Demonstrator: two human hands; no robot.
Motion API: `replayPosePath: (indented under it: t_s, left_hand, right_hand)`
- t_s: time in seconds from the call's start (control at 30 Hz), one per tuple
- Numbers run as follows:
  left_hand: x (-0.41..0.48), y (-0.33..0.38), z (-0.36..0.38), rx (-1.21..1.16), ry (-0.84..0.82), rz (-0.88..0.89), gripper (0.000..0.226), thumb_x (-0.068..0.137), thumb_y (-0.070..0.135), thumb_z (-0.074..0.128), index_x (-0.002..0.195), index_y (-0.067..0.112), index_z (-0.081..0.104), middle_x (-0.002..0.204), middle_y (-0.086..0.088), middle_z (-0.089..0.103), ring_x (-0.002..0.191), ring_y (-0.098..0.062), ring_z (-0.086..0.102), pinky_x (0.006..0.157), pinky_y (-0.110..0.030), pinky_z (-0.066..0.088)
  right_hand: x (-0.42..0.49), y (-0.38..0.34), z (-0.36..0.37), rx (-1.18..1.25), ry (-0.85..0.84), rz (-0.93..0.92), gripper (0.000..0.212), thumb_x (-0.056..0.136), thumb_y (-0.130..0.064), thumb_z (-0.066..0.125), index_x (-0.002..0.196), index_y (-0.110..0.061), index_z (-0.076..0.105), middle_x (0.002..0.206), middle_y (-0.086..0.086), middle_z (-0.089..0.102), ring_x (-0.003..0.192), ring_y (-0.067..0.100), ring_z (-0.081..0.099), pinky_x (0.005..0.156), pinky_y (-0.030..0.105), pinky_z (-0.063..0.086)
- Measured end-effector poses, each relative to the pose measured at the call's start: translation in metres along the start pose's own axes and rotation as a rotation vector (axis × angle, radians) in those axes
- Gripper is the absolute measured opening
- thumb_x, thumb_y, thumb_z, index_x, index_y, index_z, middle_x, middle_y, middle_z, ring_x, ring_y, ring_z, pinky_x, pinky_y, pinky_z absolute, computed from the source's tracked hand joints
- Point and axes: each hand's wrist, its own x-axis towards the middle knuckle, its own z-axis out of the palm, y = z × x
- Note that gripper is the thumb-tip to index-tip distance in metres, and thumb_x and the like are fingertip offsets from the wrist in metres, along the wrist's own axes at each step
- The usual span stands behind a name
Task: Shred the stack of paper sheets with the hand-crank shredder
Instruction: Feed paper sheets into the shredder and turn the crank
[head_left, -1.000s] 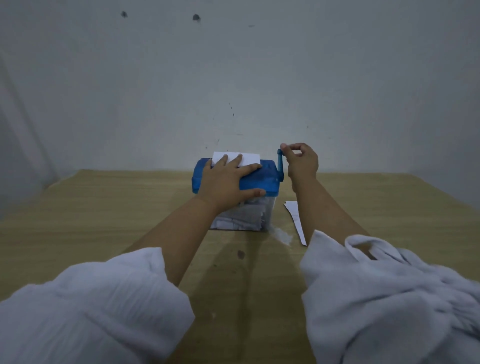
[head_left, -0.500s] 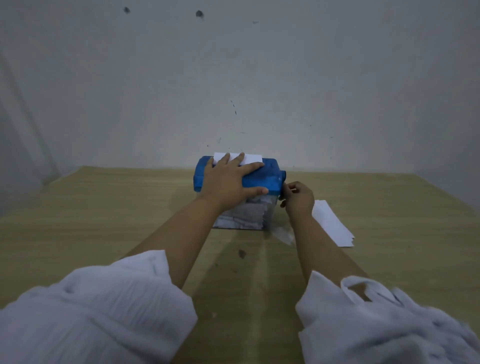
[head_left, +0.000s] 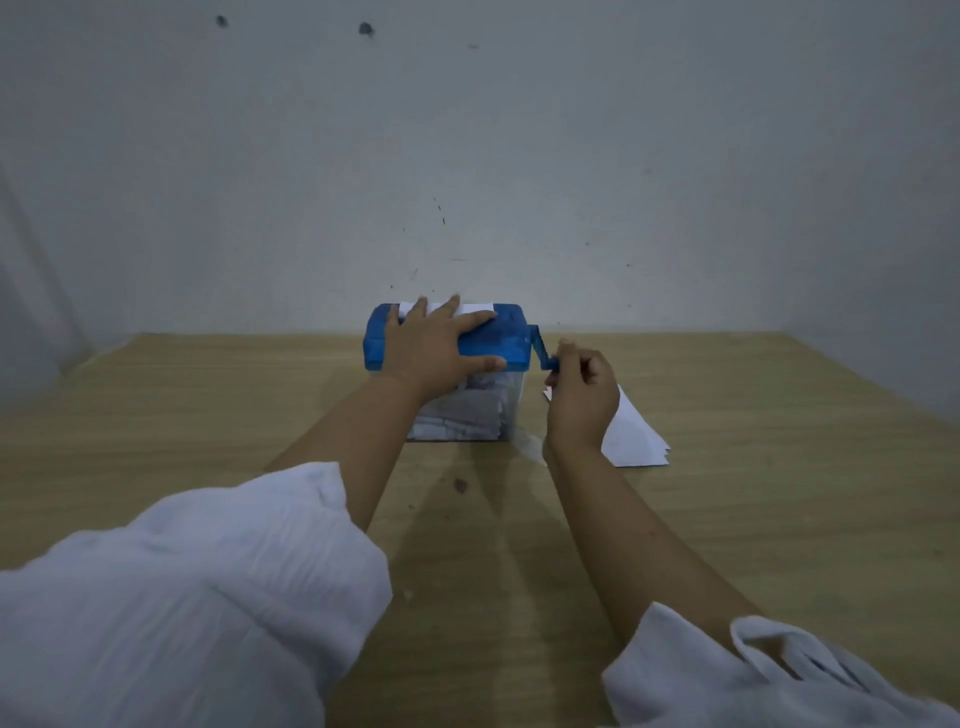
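We press our left hand (head_left: 434, 345) flat, fingers spread, on the shredder (head_left: 506, 343) lid to steady it while our right hand (head_left: 584, 397), at its 3 o'clock, pinches the crank (head_left: 543, 353).

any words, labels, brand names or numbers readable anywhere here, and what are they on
None can be read.
Blue shredder lid: no label or brand shows; the left hand covers much of it.
Sheet in the slot: looks blank.
Paper stack on the table: looks blank from here.
Shreds in the clear bin: too dim and blurred to tell.
Wall: only dark specks.
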Motion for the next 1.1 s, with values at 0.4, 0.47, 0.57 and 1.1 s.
replayPosePath:
  t_s: [0.4,0.47,0.57,1.1]
  left_hand:
    - [0.003,-0.002,0.002,-0.002,0.034,0.048,0.067,0.082,0.070,0.045,0.142,0.046,0.029,0.157,0.007,0.019,0.144,-0.029,0.014,0.115,-0.050,0.006]
    - [0.002,-0.001,0.002,0.010,0.032,0.052,0.067,0.082,0.070,0.044,0.143,0.046,0.028,0.157,0.007,0.019,0.144,-0.029,0.014,0.115,-0.049,0.006]
    - [0.001,-0.002,0.002,0.017,0.043,0.054,0.067,0.082,0.071,0.043,0.142,0.047,0.027,0.157,0.006,0.019,0.144,-0.029,0.013,0.115,-0.048,0.007]
    - [-0.002,-0.003,0.002,-0.010,0.042,0.031,0.067,0.081,0.071,0.044,0.142,0.048,0.028,0.156,0.008,0.020,0.144,-0.026,0.014,0.114,-0.045,0.009]
  right_hand:
    - [0.057,-0.041,0.031,0.015,-0.167,-0.072,0.018,0.088,-0.024,0.065,0.080,-0.010,0.061,0.061,0.001,0.056,0.048,0.006,0.047,0.051,0.020,0.041]
    - [0.075,-0.038,0.037,-0.093,-0.210,-0.111,0.017,0.087,-0.025,0.066,0.083,-0.009,0.063,0.063,0.002,0.058,0.049,0.007,0.048,0.052,0.022,0.041]
    - [0.093,-0.029,0.045,-0.208,-0.248,-0.108,0.022,0.086,-0.026,0.067,0.088,-0.004,0.064,0.063,0.003,0.057,0.050,0.009,0.049,0.051,0.022,0.041]
    - [0.065,0.036,0.011,-0.486,-0.349,0.194,0.025,0.092,-0.019,0.058,0.071,-0.007,0.052,0.060,0.009,0.055,0.052,0.017,0.047,0.052,0.027,0.039]
